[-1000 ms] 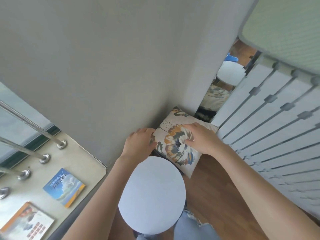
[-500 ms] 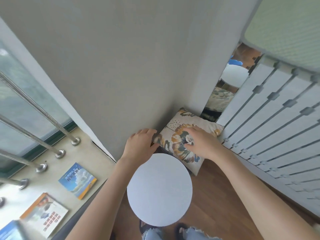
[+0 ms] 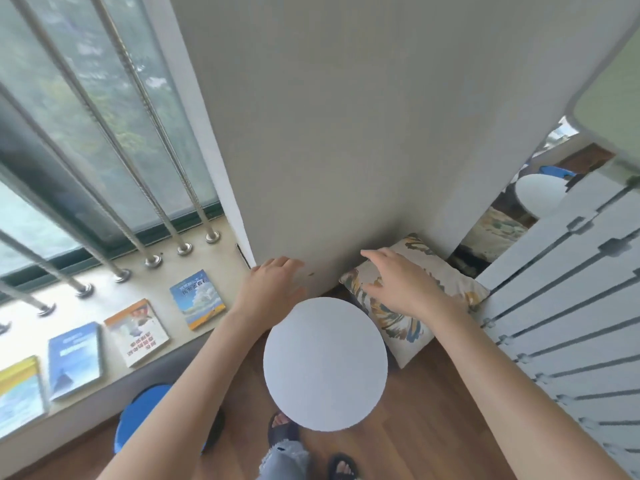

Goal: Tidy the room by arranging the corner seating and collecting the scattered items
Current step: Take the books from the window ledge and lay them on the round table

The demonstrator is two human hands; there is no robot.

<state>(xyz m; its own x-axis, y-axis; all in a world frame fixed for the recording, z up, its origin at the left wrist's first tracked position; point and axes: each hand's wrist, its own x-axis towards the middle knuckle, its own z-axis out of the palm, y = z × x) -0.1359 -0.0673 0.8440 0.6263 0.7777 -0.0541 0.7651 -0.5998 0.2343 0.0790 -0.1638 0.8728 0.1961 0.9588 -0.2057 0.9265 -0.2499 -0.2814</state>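
Filling the corner, cushion (image 3: 450,280) abuts wall (image 3: 346,133) and railing (image 3: 571,289), right hand (image 3: 408,285) over it.

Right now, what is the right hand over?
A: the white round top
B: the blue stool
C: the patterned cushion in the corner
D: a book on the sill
C: the right hand, fingers spread and gripping nothing, is over the cushion that lies against the wall. The left hand is open too, by the wall's edge.
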